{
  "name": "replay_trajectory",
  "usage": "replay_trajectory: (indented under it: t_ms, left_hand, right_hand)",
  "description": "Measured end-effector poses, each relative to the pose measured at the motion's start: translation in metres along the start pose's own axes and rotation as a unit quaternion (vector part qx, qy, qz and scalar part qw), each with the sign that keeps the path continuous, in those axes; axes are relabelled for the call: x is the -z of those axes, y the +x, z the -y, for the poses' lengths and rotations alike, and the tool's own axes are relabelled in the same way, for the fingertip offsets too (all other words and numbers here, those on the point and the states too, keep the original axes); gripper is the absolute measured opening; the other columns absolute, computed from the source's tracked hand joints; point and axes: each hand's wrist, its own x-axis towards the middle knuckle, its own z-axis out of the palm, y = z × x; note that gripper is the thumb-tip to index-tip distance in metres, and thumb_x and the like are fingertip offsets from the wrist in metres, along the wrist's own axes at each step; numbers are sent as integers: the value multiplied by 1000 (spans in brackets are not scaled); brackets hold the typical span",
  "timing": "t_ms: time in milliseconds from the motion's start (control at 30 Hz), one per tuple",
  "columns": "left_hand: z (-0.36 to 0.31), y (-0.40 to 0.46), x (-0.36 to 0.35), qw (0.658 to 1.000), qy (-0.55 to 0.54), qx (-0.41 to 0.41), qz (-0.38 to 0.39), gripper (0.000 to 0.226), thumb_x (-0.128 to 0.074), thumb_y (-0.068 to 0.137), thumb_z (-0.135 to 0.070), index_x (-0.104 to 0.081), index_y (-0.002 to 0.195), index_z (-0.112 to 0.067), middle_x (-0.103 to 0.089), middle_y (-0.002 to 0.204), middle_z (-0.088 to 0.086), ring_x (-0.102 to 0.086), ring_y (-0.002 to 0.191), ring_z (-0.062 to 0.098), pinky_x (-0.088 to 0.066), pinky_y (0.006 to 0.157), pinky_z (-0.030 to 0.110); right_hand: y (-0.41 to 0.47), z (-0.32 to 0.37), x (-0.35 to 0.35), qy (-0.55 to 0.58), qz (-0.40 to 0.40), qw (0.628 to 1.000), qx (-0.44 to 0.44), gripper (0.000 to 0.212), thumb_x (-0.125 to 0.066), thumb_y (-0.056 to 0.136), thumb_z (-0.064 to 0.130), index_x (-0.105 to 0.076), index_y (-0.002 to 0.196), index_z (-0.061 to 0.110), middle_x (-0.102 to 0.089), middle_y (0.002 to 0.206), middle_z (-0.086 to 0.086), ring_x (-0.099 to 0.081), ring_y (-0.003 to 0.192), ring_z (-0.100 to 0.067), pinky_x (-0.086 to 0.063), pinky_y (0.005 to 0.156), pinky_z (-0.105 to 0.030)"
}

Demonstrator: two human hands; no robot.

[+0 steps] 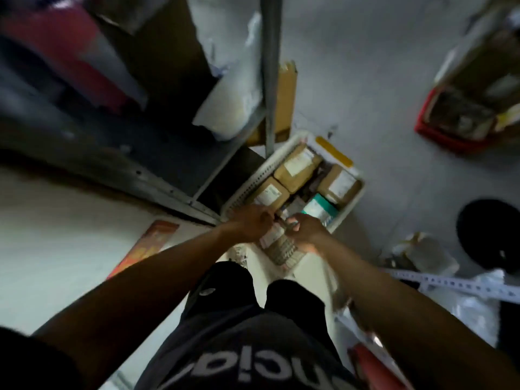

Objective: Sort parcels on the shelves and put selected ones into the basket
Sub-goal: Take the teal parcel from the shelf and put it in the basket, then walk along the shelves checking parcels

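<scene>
Fingers of both the left hand [254, 220] and the right hand [308, 230] are curled round a small labelled parcel [278, 243], held between them just above the near rim of a white basket [247, 190]. That basket sits on the floor beside a grey metal shelf [157, 170] and holds several brown boxes [298, 167] and a teal packet [319, 208].

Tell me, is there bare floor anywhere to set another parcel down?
Yes: open grey floor lies between the white basket and the red basket. The white basket is crowded with boxes, and both hands, left hand and right hand, hold a small parcel at its near edge.
</scene>
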Motion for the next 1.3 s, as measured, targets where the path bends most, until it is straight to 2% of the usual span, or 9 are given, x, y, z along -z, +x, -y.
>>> replay_trajectory:
  t_ms: [100,233,400,533,667,833,1033,1200,1300]
  left_hand:
    - [4,-60,6,994,-67,54,-72,31,-57,93,-35,-71,115,-18,-72,111,3,-66,102,20,-51,85,28]
    - [26,-149,-1,963,-138,107,-207,25,-59,97,-25,-69,118,-18,-66,105,-2,-62,95,13,-44,82,23]
    - [67,-243,-28,900,-232,192,-317,21,-61,95,-30,-71,113,-24,-69,104,-1,-61,80,11,-45,74,23]
    - [105,-331,-65,832,-269,261,-410,24,-59,96,-31,-70,116,-24,-68,105,-2,-63,102,17,-46,83,25]
    - [134,-429,-119,766,-291,316,-478,25,-59,96,-29,-71,116,-19,-71,113,-1,-62,98,11,-41,81,21]
    - [158,-567,-206,650,-334,407,-548,23,-58,95,-31,-71,113,-23,-70,109,-4,-64,96,13,-47,80,24]
    - [150,-695,-310,469,-366,519,-614,22,-59,95,-25,-71,113,-19,-71,112,1,-66,103,21,-49,85,26]
    - [127,-750,-379,316,-379,579,-649,22,-61,95,-21,-73,112,-15,-70,99,1,-61,86,13,-40,64,13]
    - [115,-764,-415,254,-395,604,-644,22,-62,95,-24,-73,111,-15,-74,106,3,-66,92,16,-46,75,22]
  right_hand:
    - [-24,24,6,-57,32,994,89,23,-64,92,20,-71,114,20,-64,95,7,-59,78,-8,-44,68,-13]
    - [-57,61,-8,-188,78,965,163,27,-67,85,23,-68,109,9,-68,95,-5,-68,96,-29,-52,74,-31]
    - [-84,111,-65,-266,136,923,241,28,-68,90,24,-66,118,18,-65,104,2,-64,97,-17,-51,83,-27]
    - [-131,157,-155,-296,192,885,303,35,-69,89,21,-64,123,18,-64,106,-2,-65,101,-22,-53,90,-32]
    - [-199,185,-262,-337,262,823,374,26,-70,89,20,-67,115,22,-66,103,-2,-67,94,-19,-50,84,-27]
    - [-307,195,-400,-389,343,724,455,34,-67,92,26,-64,125,19,-66,102,-4,-64,84,-17,-43,63,-22]
    - [-423,180,-530,-428,447,617,487,36,-65,94,25,-62,129,20,-72,105,-7,-72,92,-22,-54,70,-31]
    - [-499,151,-610,-463,518,516,501,37,-62,96,22,-61,132,17,-70,115,-4,-71,89,-17,-49,66,-23]
    - [-534,122,-642,-477,557,464,497,29,-63,97,22,-63,126,17,-70,112,-5,-69,79,-12,-49,62,-22]
